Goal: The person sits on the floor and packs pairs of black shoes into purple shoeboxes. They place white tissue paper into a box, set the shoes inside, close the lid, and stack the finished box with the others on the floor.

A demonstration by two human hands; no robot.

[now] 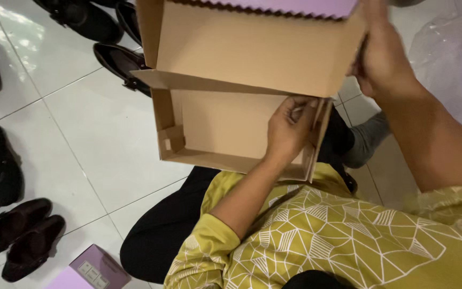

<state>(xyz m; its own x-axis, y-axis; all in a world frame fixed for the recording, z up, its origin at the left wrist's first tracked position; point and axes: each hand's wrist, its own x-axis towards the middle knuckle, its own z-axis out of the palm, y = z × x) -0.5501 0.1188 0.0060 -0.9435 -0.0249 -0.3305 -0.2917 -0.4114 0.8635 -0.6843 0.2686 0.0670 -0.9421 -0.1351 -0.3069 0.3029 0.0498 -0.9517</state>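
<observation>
Left hand point(290, 126): reaches up from lower centre, forearm angled up and right, wrist bent, fingers curled onto the inner right wall of the cardboard box point(225, 123); pinching that wall near its top edge, thumb side toward camera.
Right hand point(383, 59): arm comes in from the right edge, forearm sloping up-left, hand closed around the right end of the raised lid flap point(258, 48), fingers wrapped behind, out of sight.
Cardboard box: plain brown inside, lilac outer face showing along the top edge; held in the air in front of the chest, above the lap, open side facing the camera, nothing seen inside.
Lid flap: hinged up, tilted back, touching the right hand.
Sleeves point(316, 235): mustard yellow with white line pattern, pushed up on both forearms.
Floor point(81, 134): glossy white tiles.
Shoes point(20, 235): dark pair lower left, well apart from the box; more dark shoes at the top left, near the box's upper corner.
Small lilac box point(89, 270): bottom left, beside the dark pair.
Plastic wrap point(445, 53): clear, at right behind the right arm.
</observation>
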